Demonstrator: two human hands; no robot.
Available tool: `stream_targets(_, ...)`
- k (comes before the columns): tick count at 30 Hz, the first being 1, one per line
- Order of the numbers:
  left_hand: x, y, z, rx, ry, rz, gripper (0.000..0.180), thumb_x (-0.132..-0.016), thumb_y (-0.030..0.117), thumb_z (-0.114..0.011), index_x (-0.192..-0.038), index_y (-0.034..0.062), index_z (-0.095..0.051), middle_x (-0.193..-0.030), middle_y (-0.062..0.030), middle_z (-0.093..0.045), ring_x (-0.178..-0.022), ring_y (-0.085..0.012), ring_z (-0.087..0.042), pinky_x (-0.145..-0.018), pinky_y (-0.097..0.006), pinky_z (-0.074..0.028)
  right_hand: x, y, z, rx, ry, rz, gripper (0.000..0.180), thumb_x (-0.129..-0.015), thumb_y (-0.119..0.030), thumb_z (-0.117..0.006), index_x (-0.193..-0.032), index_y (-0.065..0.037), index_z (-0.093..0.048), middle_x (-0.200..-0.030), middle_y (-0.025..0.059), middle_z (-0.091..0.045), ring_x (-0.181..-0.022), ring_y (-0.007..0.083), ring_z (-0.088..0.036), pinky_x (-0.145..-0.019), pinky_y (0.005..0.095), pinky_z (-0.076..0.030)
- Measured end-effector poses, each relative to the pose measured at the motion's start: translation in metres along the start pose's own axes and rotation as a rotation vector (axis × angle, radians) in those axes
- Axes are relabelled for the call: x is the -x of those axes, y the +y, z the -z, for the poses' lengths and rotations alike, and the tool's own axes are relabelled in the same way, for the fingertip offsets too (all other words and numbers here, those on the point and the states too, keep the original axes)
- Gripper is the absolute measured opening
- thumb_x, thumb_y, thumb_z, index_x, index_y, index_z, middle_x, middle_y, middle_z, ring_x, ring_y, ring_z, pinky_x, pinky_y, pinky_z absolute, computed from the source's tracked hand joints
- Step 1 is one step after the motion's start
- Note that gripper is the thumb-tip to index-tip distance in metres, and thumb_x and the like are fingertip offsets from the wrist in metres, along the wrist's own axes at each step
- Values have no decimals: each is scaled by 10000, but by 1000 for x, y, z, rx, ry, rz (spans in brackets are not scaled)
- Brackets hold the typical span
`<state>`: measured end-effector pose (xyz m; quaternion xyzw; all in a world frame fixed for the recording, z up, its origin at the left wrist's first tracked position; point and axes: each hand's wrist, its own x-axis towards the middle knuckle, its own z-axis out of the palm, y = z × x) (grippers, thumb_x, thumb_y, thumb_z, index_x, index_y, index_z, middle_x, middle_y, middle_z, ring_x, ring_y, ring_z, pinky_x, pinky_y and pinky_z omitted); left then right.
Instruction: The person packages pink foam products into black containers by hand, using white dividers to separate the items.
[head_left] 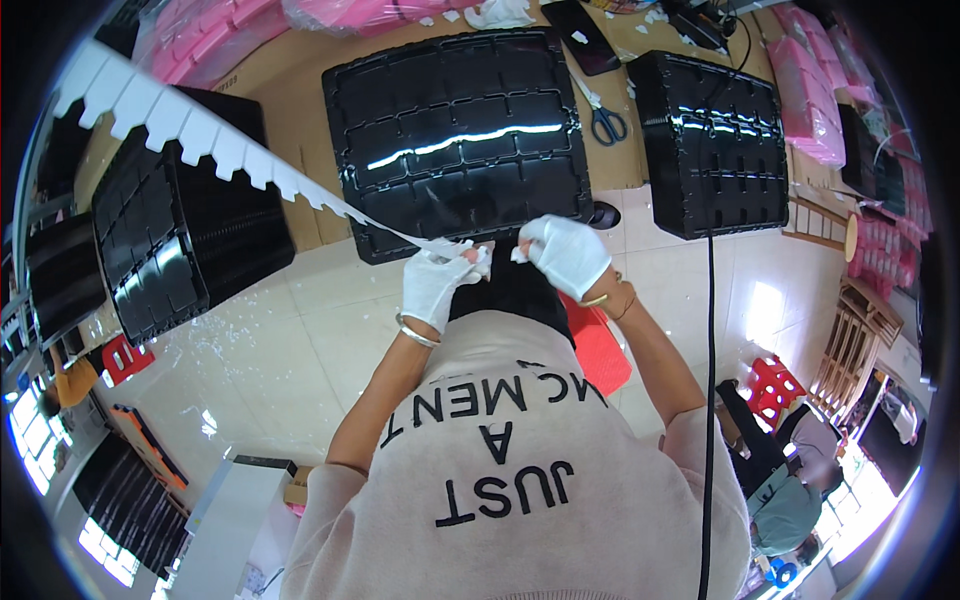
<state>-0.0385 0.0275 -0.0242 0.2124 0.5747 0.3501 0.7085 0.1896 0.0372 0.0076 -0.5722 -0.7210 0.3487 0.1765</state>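
Note:
A long white strip with notched teeth along one edge (215,140) slants from the upper left down to my left hand (432,287). That hand wears a white glove with bare fingertips and is closed on the strip's near end. My right hand (568,260), gloved the same way, is held slightly apart from it, fingers pinched together. A small white scrap (518,256) shows at its fingertips. Just beyond both hands, a stack of black plastic trays (455,130) lies on the cardboard-covered table (300,130).
More black tray stacks stand at right (710,145) and left (190,215). Scissors (607,125) and a black phone (580,38) lie behind. Pink wrapped bundles (215,40) line the back. A black cable (710,400) hangs at right. A red stool (772,392) and another person (785,510) are at lower right.

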Motion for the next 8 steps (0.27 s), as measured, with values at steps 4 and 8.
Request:
stream_targets(4, -5, 0, 10, -168, 13, -41, 152, -846, 51, -753, -952, -44, -701, -825, -87, -709, -664, -127, -664, -558, -214, -516, -18, 41, 30, 149, -61, -50, 108, -836, -141, -657, -890, -66, -714, -877, 144, -636, -875, 326, -634, -789, 400, -519)
stream_targets(8, -8, -4, 11, -143, 23, -5, 147, -851, 58, -749, -945, -45, -705, -802, -86, -708, -631, -123, -649, -530, -207, -486, -33, 64, 32, 449, -70, -72, 74, -840, -152, -670, -823, -105, -724, -941, 140, -639, -951, 327, -625, -821, 402, -513)
